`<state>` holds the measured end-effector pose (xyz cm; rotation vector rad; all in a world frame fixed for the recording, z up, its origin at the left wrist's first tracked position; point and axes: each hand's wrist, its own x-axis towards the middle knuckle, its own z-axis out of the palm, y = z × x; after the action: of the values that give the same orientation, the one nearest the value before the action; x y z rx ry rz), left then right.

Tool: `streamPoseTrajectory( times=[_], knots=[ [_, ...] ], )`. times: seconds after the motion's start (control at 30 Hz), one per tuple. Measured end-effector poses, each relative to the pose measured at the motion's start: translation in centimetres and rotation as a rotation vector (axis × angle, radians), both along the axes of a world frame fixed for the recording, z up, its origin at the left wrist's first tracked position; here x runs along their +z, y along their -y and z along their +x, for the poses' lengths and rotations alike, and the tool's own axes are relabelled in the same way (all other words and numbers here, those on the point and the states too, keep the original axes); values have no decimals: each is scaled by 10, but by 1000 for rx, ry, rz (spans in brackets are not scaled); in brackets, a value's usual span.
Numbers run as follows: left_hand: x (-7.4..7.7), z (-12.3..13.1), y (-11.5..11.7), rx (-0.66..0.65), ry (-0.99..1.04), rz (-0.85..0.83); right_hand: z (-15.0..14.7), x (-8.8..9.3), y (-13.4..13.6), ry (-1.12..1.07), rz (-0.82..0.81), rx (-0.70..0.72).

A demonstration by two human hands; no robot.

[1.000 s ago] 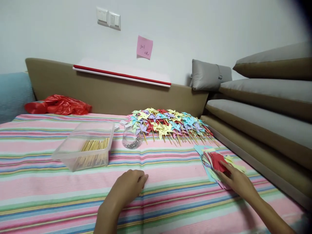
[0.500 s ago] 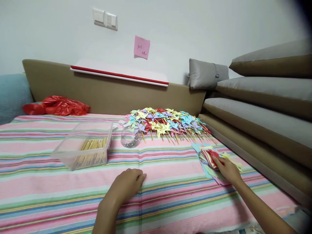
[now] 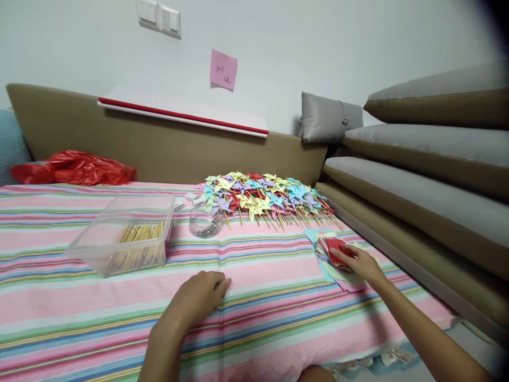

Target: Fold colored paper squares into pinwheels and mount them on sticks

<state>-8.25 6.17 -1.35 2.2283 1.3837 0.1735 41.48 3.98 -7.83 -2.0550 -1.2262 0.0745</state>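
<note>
I count two grips, one left [image 3: 201,294] and one right [image 3: 360,262]; one stack of coloured paper [image 3: 337,248]; one clear plastic box [image 3: 89,252]; one clear jar [image 3: 199,215]; one red plastic bag [image 3: 83,168]; one pink sticky note [image 3: 223,70]; two switch plates [image 3: 148,11]; one buckled grey pillow [image 3: 326,116]; and three grey-topped cushions [image 3: 417,140]. The paper pinwheels [image 3: 258,199], wooden sticks [image 3: 139,236] and metal bits [image 3: 207,229] number many, too crowded for me to count.
</note>
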Motion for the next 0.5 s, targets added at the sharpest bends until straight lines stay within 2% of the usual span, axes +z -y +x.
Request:
streamPoseTrajectory(
  times=[0.23, 0.5],
  knots=[
    [1, 1, 1, -15, 7, 29, -7, -12, -2, 45, -16, -61],
    [-2, 0, 1, -12, 22, 34, -2, -10, 2, -60, 3, -103]
  ],
)
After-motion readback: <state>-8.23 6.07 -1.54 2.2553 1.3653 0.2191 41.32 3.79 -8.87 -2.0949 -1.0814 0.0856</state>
